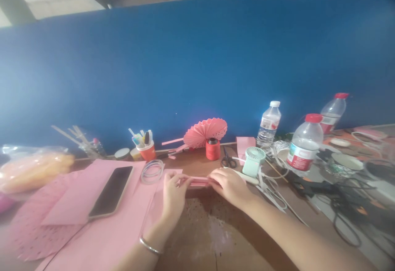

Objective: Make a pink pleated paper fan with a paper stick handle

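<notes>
Between my two hands a narrow strip of folded pink paper (199,181) stretches just above the brown desk. My left hand (175,188) pinches its left end, and my right hand (230,184) grips the right end with the fingers laid over it. Part of the paper is hidden under the fingers. Beyond my hands a pleated pink paper fan (205,133) stands behind a red jar (212,149). Dark scissors (228,158) lie to the right of the jar.
At left, a phone (111,192) rests on pink paper sheets (123,238), near a coiled clear tube (152,171) and an orange cup of pens (146,149). At right stand a mint handheld fan (254,162), water bottles (306,143) and tangled cables (342,221). A blue wall (197,65) closes the back.
</notes>
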Demonstrator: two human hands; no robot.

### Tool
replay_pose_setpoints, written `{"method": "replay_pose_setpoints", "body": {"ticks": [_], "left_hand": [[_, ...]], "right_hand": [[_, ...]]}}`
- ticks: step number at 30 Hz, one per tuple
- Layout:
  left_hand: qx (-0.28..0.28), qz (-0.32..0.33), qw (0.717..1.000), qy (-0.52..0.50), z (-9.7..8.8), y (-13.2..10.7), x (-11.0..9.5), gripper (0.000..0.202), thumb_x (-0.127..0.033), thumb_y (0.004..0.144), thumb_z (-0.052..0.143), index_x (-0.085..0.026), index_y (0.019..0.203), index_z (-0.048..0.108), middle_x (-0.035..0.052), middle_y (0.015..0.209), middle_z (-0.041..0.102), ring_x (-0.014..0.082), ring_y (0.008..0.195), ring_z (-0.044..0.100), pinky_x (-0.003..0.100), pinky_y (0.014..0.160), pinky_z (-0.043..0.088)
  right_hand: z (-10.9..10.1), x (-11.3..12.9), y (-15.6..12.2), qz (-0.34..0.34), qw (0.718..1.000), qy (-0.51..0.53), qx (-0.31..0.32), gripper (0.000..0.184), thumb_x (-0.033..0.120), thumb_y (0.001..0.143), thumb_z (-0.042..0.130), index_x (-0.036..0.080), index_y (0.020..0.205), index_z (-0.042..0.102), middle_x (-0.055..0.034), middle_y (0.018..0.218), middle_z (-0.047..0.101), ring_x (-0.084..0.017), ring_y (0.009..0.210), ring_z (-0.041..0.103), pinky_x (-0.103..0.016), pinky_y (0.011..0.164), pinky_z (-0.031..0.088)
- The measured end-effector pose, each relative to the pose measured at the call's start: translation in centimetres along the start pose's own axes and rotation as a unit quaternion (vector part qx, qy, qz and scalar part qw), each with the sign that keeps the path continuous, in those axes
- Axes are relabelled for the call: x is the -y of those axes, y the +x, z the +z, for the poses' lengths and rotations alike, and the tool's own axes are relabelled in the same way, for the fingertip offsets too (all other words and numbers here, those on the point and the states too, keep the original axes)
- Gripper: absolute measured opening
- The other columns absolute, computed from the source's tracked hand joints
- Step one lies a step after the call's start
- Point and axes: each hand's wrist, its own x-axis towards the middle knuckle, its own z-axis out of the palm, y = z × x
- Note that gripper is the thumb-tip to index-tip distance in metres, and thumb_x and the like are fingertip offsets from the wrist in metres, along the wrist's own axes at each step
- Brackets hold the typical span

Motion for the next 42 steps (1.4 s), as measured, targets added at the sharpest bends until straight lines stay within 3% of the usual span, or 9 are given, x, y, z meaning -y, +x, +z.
{"method": "replay_pose_setpoints", "body": {"ticks": [2, 6, 13, 19, 26, 32, 38, 42], "left_hand": [[0.024, 0.064, 0.996, 0.051, -0.2, 0.1, -0.1, 0.014, -0.032, 0.073, 0.060, -0.019, 0.068, 0.062, 0.0031, 0.086, 0.053, 0.0192, 0.085, 0.051, 0.031, 0.075, 0.039], [0.134, 0.177, 0.964, 0.147, -0.8, 0.1, -0.5, 0.010, -0.028, 0.079, 0.055, -0.022, 0.074, 0.062, 0.0001, 0.077, 0.060, 0.0183, 0.080, 0.052, 0.033, 0.074, 0.034], [0.176, 0.230, 0.944, 0.156, -0.2, -0.9, -0.7, 0.013, -0.024, 0.082, 0.051, -0.020, 0.075, 0.061, 0.0014, 0.076, 0.061, 0.0177, 0.078, 0.053, 0.032, 0.073, 0.034], [0.200, 0.183, 0.959, 0.083, 0.2, -1.2, -0.4, 0.019, -0.021, 0.085, 0.040, -0.019, 0.076, 0.057, 0.0019, 0.078, 0.058, 0.0148, 0.073, 0.053, 0.026, 0.067, 0.038], [0.136, 0.102, 0.985, 0.034, -0.5, 0.9, 1.6, 0.012, -0.019, 0.079, 0.044, -0.019, 0.073, 0.054, 0.0001, 0.074, 0.058, 0.0155, 0.072, 0.053, 0.026, 0.067, 0.040], [0.181, 0.127, 0.975, 0.032, -0.1, 0.2, 1.0, 0.014, -0.022, 0.082, 0.044, -0.020, 0.075, 0.055, 0.0001, 0.075, 0.057, 0.0146, 0.074, 0.053, 0.026, 0.068, 0.039], [0.245, 0.152, 0.956, 0.052, -0.1, -0.6, -0.1, 0.013, -0.028, 0.079, 0.051, -0.021, 0.074, 0.062, 0.0005, 0.075, 0.058, 0.0145, 0.073, 0.054, 0.025, 0.066, 0.039], [0.209, 0.101, 0.972, 0.040, -0.1, -0.2, 0.5, 0.012, -0.024, 0.075, 0.052, -0.021, 0.069, 0.062, -0.0003, 0.072, 0.060, 0.0142, 0.070, 0.054, 0.024, 0.065, 0.039]], "right_hand": [[0.0, 0.0, 0.0, 0.008, 1.000, 0.001, 0.000, 0.011, 0.022, 0.085, 0.048, 0.018, 0.087, 0.059, -0.0031, 0.084, 0.063, -0.018, 0.079, 0.054, -0.030, 0.070, 0.037], [-0.1, -0.1, -0.1, 0.007, 1.000, 0.008, 0.010, 0.012, 0.022, 0.086, 0.048, 0.018, 0.082, 0.059, -0.0031, 0.081, 0.062, -0.017, 0.076, 0.053, -0.029, 0.069, 0.036], [0.2, 1.5, 0.0, -0.003, 1.000, 0.002, 0.028, 0.021, 0.026, 0.087, 0.047, 0.017, 0.071, 0.057, -0.0023, 0.072, 0.059, -0.016, 0.071, 0.050, -0.028, 0.065, 0.033], [0.3, 1.2, -0.1, 0.030, 0.998, 0.013, 0.052, 0.018, 0.022, 0.086, 0.047, 0.018, 0.073, 0.058, -0.0018, 0.071, 0.060, -0.016, 0.071, 0.052, -0.027, 0.066, 0.033], [-0.7, -2.7, 0.3, 0.121, 0.986, 0.083, 0.077, 0.015, 0.018, 0.084, 0.046, 0.020, 0.077, 0.059, -0.0009, 0.080, 0.063, -0.015, 0.075, 0.056, -0.024, 0.065, 0.036], [-0.8, -0.5, 0.3, 0.073, 0.987, 0.044, 0.140, 0.025, 0.032, 0.088, 0.042, 0.022, 0.082, 0.063, -0.0023, 0.077, 0.065, -0.017, 0.071, 0.058, -0.025, 0.062, 0.034], [-0.3, 1.5, 0.1, 0.065, 0.990, -0.004, 0.128, 0.023, 0.031, 0.087, 0.044, 0.019, 0.078, 0.061, -0.0031, 0.076, 0.064, -0.017, 0.074, 0.057, -0.025, 0.063, 0.034], [-0.5, 0.3, 0.1, 0.059, 0.989, -0.013, 0.134, 0.021, 0.030, 0.087, 0.044, 0.020, 0.079, 0.061, -0.0026, 0.077, 0.065, -0.017, 0.072, 0.057, -0.025, 0.063, 0.034]]}}
